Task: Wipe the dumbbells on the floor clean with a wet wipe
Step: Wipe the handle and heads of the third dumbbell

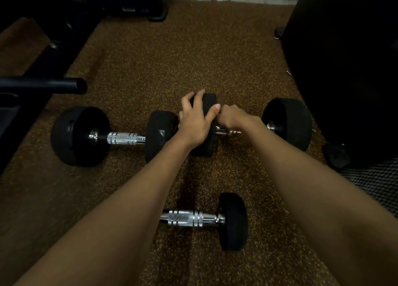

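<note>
Three black dumbbells with chrome handles lie on the speckled brown floor. The right dumbbell (pixel 287 122) lies across the middle; my left hand (pixel 195 118) grips its left weight, fingers curled over the top. My right hand (pixel 231 116) is wrapped around its chrome handle right beside that weight. No wet wipe shows; if one is under my right hand, it is hidden. The left dumbbell (pixel 120 137) lies end to end with it, untouched. A third dumbbell (pixel 232 221) lies nearer me, its left end hidden by my left forearm.
A black machine frame with a round tube end (pixel 79 85) juts in from the left. A large dark object (pixel 344 70) stands at the right, with a small black foot (pixel 336 155) below it and a few screws on the floor. A white wall is at the back.
</note>
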A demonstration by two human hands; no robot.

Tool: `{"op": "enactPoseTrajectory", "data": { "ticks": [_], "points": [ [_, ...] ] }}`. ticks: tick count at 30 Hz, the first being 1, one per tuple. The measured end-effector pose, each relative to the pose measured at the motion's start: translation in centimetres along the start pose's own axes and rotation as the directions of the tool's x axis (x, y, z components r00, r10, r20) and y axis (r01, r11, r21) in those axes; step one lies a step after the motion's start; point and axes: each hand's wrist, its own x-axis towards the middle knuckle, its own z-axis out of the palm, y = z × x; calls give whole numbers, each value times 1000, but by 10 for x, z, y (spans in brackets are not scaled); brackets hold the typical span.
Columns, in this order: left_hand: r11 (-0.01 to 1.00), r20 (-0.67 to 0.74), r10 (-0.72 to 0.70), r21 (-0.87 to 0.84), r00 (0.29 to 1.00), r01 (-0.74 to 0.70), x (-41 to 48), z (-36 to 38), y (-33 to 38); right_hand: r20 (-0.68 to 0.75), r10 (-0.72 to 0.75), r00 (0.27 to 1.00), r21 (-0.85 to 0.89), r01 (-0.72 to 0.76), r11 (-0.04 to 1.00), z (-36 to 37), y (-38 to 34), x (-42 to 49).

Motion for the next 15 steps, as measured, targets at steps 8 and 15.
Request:
{"op": "enactPoseTrajectory", "data": {
  "ticks": [8, 15],
  "points": [
    [1000, -4, 13, 2, 1000, -13, -3, 1, -1, -347, -448, 824, -284, 363, 887, 49, 46, -35],
    [1000, 8, 3, 2, 1000, -3, -4, 0, 0, -190, -308, 932, -333, 234, 914, 18, 36, -18]
  ]
}}
